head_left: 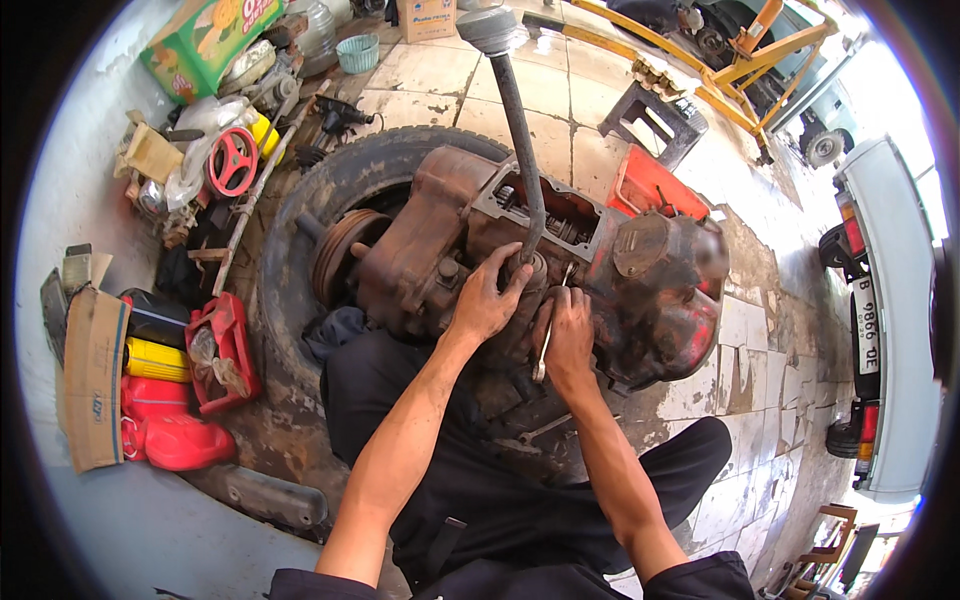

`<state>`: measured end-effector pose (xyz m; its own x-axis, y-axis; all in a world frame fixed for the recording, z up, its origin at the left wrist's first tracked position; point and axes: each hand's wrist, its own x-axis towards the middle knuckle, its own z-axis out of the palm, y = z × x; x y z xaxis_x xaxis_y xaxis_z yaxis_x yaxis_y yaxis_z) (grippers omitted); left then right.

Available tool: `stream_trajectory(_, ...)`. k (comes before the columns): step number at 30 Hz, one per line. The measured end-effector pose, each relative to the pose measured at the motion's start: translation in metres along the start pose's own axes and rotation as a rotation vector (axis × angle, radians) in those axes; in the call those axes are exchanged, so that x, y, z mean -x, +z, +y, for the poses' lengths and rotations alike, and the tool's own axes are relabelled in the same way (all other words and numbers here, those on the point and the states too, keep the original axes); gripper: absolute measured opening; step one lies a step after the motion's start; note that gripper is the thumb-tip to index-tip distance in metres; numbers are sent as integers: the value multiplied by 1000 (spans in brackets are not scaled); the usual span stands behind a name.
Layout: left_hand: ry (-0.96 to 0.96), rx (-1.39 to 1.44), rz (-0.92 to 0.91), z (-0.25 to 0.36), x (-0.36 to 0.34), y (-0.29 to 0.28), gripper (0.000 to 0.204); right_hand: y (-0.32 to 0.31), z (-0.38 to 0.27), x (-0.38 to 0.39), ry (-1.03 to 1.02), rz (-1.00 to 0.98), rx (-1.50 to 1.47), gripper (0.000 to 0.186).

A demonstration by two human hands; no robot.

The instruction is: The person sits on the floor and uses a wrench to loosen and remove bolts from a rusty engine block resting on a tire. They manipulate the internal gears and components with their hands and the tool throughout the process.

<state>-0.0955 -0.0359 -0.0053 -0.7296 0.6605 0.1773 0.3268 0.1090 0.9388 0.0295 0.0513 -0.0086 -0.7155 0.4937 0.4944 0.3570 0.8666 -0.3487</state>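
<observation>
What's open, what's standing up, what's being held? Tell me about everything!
Gearbox: top open, gears showing
Gear lever: sticking up, bent near its base
Wrench: held in right hand
Left hand: at the lever's base
Tyre: lying flat, partly hidden by gearbox
Pale green basket: upright, open on top

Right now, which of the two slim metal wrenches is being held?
The shiny silver wrench, gripped in the person's right fingers, its bright shaft showing beside them. The dull grey wrench lies lower down, untouched by either hand.
</observation>
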Motion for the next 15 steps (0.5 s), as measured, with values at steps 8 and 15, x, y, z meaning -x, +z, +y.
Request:
stream_trajectory(8,-3,-5,-16,-5,-1,0,47,-3,-5,2,-3,-57,-24,16)
stream_trajectory(15,-39,28,-48,-1,-1,1,48,1,-4,-5,25,-19,-15,15)
